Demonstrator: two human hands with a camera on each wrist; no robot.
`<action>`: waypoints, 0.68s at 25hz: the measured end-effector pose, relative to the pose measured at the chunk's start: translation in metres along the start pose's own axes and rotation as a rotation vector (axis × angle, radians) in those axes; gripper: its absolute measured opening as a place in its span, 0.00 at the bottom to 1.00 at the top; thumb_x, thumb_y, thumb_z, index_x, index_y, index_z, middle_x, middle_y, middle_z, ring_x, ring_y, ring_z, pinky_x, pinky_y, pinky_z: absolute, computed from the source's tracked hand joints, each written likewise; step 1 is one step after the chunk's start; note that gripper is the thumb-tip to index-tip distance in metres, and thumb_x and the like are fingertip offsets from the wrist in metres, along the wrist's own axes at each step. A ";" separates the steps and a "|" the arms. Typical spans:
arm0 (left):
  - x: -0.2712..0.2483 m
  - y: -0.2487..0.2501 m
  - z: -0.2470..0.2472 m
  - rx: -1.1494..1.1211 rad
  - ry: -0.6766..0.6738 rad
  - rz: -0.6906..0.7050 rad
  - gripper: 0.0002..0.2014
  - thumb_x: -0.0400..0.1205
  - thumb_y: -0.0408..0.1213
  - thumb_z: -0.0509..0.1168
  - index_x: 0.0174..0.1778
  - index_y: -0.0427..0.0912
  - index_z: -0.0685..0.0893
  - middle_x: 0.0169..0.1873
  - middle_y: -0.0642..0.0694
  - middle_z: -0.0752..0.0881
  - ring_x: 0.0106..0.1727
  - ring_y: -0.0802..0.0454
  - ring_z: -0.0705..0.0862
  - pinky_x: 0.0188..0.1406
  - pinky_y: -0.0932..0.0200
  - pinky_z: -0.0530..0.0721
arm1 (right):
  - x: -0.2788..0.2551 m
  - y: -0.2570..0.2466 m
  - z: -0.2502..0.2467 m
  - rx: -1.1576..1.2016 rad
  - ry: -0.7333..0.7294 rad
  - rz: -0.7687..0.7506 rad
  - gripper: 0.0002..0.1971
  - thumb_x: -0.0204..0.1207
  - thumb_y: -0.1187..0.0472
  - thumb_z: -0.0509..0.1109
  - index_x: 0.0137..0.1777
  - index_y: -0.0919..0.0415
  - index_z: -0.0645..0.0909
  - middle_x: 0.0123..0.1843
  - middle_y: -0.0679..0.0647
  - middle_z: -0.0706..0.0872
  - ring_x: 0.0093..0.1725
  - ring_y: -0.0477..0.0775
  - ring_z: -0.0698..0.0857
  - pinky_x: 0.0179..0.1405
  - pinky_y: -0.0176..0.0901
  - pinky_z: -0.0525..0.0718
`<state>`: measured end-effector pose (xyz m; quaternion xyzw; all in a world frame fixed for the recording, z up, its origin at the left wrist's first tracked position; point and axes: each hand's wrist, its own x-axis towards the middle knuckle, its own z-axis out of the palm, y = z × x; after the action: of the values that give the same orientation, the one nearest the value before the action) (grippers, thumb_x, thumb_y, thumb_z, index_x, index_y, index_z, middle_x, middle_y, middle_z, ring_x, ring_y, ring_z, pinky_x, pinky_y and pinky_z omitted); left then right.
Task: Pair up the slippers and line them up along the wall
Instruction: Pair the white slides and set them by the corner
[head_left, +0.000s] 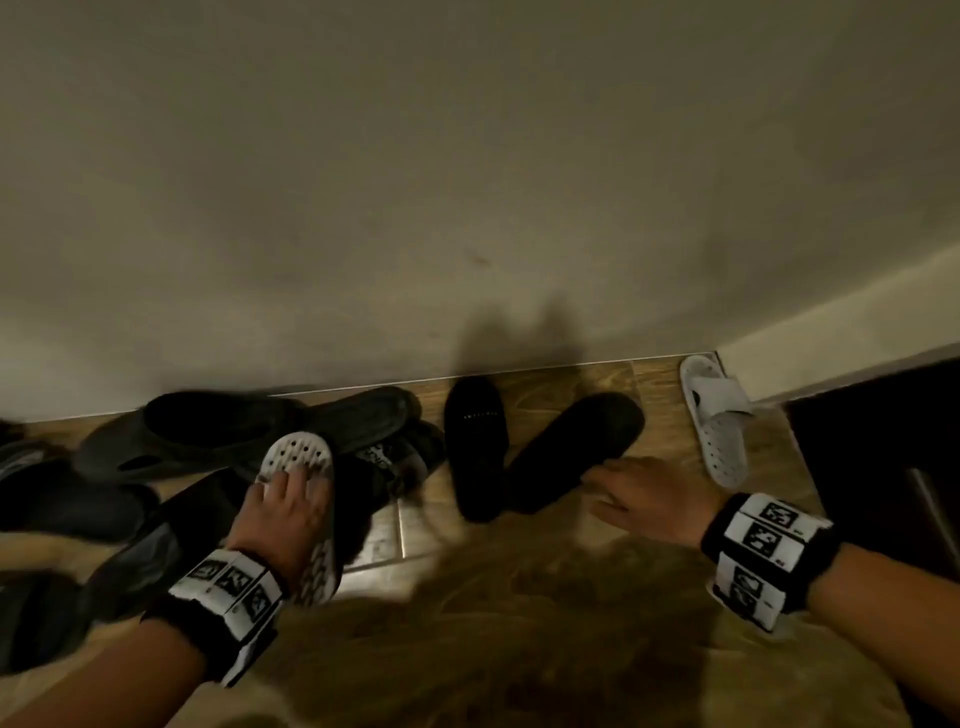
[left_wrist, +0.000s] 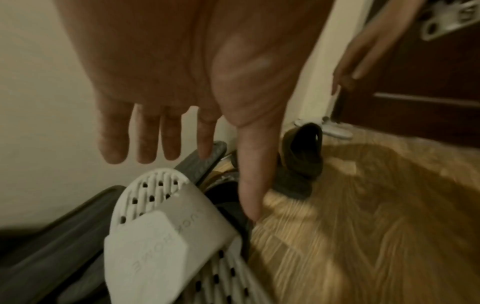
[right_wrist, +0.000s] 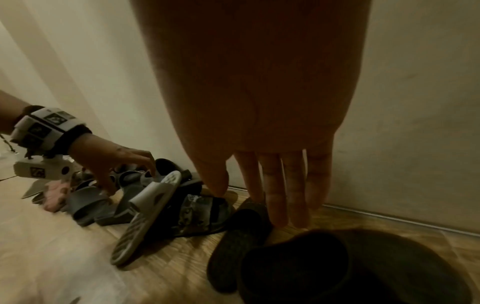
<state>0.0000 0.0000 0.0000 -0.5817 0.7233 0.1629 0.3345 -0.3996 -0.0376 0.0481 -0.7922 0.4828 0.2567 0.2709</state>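
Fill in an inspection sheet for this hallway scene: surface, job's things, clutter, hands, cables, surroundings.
Surface: wood-pattern floor.
Job's things: white perforated slipper atop dark pile; two black slippers apart, angled; another white slipper near corner.
Clutter: nothing seen.
Hands: left hand over the white perforated slipper, fingers straight; right hand open above a black slipper.
Cables: nothing seen.
Surroundings: plain wall; dark door at right.
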 end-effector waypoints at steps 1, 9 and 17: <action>0.012 0.002 0.009 0.023 0.044 0.013 0.48 0.73 0.51 0.68 0.84 0.41 0.50 0.77 0.36 0.64 0.77 0.36 0.66 0.73 0.42 0.68 | 0.016 0.012 0.013 -0.001 0.002 0.031 0.24 0.84 0.42 0.55 0.75 0.51 0.71 0.65 0.53 0.83 0.58 0.55 0.83 0.52 0.46 0.79; 0.074 -0.024 0.093 0.055 0.167 0.052 0.60 0.43 0.54 0.78 0.74 0.34 0.73 0.51 0.36 0.87 0.43 0.36 0.87 0.38 0.45 0.82 | 0.100 0.080 0.091 -0.091 0.075 0.181 0.18 0.83 0.42 0.55 0.60 0.50 0.81 0.55 0.51 0.86 0.50 0.54 0.86 0.43 0.46 0.79; 0.094 0.003 0.055 -0.225 0.146 0.117 0.66 0.50 0.82 0.61 0.84 0.58 0.52 0.77 0.60 0.67 0.70 0.50 0.76 0.61 0.50 0.80 | 0.079 0.095 0.124 -0.118 0.134 0.351 0.28 0.82 0.39 0.55 0.76 0.54 0.69 0.72 0.63 0.74 0.61 0.63 0.81 0.57 0.53 0.82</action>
<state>0.0036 -0.0334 -0.1039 -0.5826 0.7556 0.2194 0.2038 -0.4713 -0.0397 -0.1119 -0.7258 0.6145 0.2745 0.1423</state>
